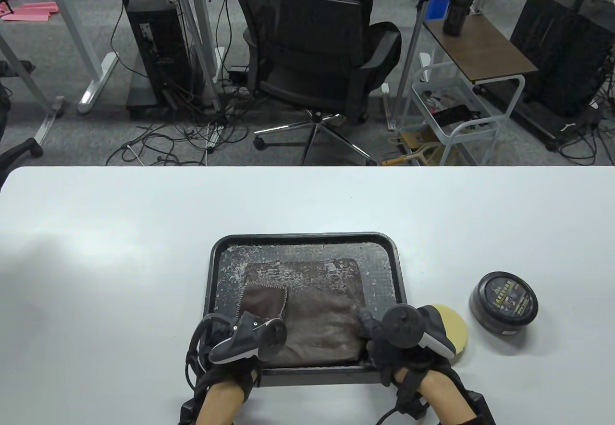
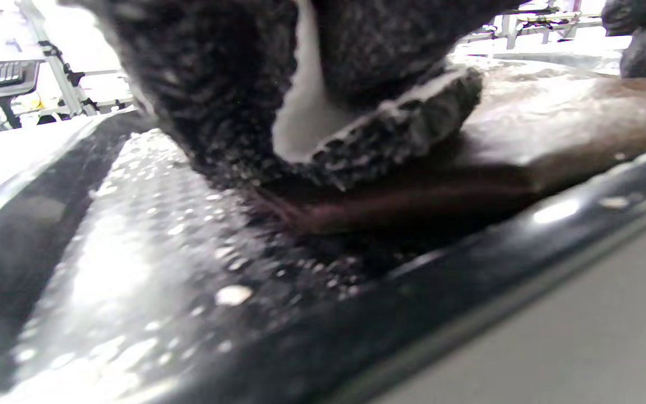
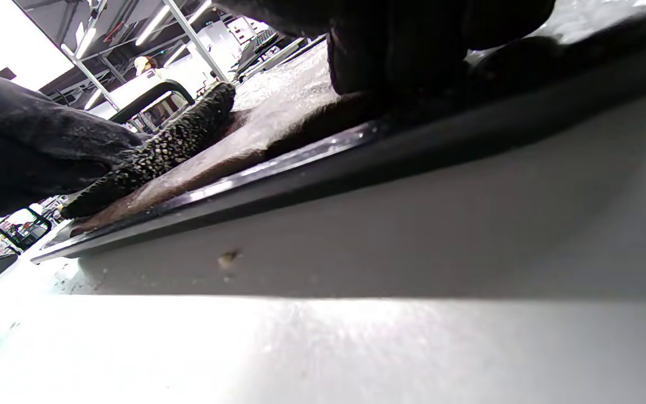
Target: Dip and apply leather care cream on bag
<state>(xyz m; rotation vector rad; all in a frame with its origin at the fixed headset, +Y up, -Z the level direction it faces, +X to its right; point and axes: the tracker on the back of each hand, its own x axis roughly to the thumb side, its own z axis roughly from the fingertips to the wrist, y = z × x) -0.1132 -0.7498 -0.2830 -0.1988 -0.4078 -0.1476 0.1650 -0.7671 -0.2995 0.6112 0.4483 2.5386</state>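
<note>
A flat brown leather bag (image 1: 317, 319) lies in a black tray (image 1: 307, 237). Its folded flap (image 1: 263, 300) is at its left. My left hand (image 1: 247, 343) is at the bag's near left corner. In the left wrist view one of its fingers (image 2: 390, 129) presses on top of the bag (image 2: 553, 134) and another reaches down beside its edge. My right hand (image 1: 372, 333) is at the bag's near right corner, and a finger (image 3: 390, 56) rests on the bag (image 3: 278, 123). A round yellow sponge pad (image 1: 456, 329) lies on the table beside my right hand. The cream tin (image 1: 503, 302) stands closed.
The tray floor (image 2: 132, 235) is speckled with dried white flecks. The tray's near rim (image 3: 356, 157) lies between my wrists and the bag. The white table (image 1: 120, 261) stretches to the left and behind the tray. An office chair (image 1: 317, 55) stands beyond the far edge.
</note>
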